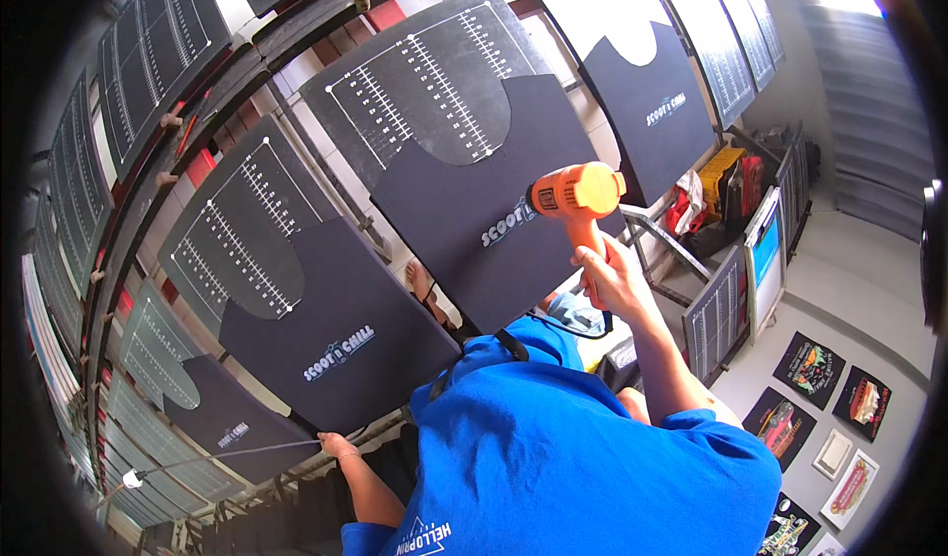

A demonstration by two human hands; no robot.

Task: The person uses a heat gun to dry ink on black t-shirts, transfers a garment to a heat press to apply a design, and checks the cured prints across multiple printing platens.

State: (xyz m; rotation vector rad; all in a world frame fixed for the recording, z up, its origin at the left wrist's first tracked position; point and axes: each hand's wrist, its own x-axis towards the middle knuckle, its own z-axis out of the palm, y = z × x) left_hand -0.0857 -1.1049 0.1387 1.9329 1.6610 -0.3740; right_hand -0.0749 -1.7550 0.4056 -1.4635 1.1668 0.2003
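Note:
An orange heat gun [591, 192] is gripped by its handle in my right hand [610, 278], the fingers wrapped round it. Its dark nozzle points left, close over the pale print on a dark shirt panel [434, 215]. That panel lies flat on a slanted dark board [346, 112] marked with white ruler lines. Lower left, my left hand [338, 445] is closed on a black power cord [237, 449], which runs left to a white plug or connector [132, 478]. Near that hand lies another printed shirt panel [326, 329].
More marked boards stand in rows on a dark metal rack [247, 62]. Further printed panels lie at the left [227, 418] and upper right [652, 112]. A yellow crate [723, 176] sits at the right, beside leaning frames [765, 260]. Pictures [810, 368] hang on the right wall.

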